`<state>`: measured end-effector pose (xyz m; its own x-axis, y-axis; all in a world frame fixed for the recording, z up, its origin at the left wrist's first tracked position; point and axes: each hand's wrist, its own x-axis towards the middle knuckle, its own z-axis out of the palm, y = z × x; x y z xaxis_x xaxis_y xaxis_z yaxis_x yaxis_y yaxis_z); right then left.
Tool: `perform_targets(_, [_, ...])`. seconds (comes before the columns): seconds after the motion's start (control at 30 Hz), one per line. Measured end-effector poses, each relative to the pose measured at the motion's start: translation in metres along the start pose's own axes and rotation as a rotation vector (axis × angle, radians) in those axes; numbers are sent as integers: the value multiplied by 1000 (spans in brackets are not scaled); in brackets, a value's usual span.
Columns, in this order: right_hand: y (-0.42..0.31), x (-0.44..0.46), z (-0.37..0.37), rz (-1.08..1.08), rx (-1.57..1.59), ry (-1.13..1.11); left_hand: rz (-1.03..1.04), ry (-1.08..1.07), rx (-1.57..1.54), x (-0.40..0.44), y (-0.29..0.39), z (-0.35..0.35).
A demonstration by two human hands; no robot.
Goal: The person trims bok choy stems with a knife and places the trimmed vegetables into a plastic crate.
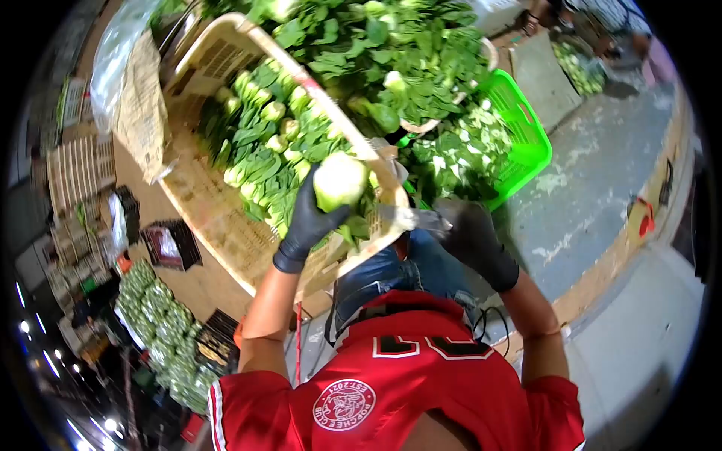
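In a black glove, my left hand (307, 229) is closed around a head of bok choy (340, 182), its pale, bright base facing up and its leaves hanging below. My right hand (475, 239), also gloved in black, grips a knife (412, 218) whose broad blade points left toward the bok choy, apart from it. Beneath my left hand is a long cream plastic crate (203, 225), with rows of bok choy (278, 139) lying in it. The knife handle is hidden in my right fist.
A bright green basket (532, 139) with leaf trimmings (462, 154) stands beyond my right hand. Leafy greens (383, 52) are heaped at the far side. Brown paper (143, 105) hangs over the crate's left end. Bagged produce (162, 323) and crates (81, 171) lie at left.
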<state>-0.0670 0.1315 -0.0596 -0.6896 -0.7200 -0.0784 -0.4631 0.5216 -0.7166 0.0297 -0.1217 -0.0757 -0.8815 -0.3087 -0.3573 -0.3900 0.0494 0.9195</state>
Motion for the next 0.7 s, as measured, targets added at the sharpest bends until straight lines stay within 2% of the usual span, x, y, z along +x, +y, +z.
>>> perform_targets(0.03, [-12, 7, -16, -80, -4, 4, 125, -58, -49, -2, 16, 22])
perform_targets(0.13, [-9, -4, -42, -189, -88, 129, 328, -244, 231, 2, 38, 64])
perform_targets(0.23, [8, -34, -49, -183, -129, 144, 402, -325, 361, 2, 45, 94])
perform_targets(0.3, [16, -54, -51, -38, -139, 191, 359, -379, 364, 0, 52, 118])
perform_targets(0.33, [23, -66, -52, 26, -139, 208, 537, -420, 525, 1, 55, 127])
perform_targets(0.37, [31, -80, -51, 93, -136, 222, 675, -353, 497, -3, 51, 141])
perform_targets(0.4, [50, -94, -43, 138, -135, 250, 680, -404, 533, -2, 50, 151])
perform_targets(0.43, [92, -114, -21, 140, -294, 244, 686, -455, 567, -2, 50, 161])
perform_targets(0.47, [135, -142, -6, 445, -138, 191, 695, -499, 514, -5, 52, 170])
perform_targets(0.5, [145, -158, -11, 911, 170, 76, 649, -554, 481, -9, 60, 179])
perform_targets(0.57, [137, -180, -24, 1034, 290, 73, 459, -721, 243, -1, 62, 194])
perform_targets(0.63, [108, -183, -30, 739, 594, 333, 210, -841, 24, 7, 52, 209])
perform_targets(0.67, [97, -177, -38, 574, 724, 476, 239, -899, 132, 12, 46, 212])
perform_targets(0.7, [86, -167, -48, 457, 684, 481, 161, -947, 92, 12, 49, 218])
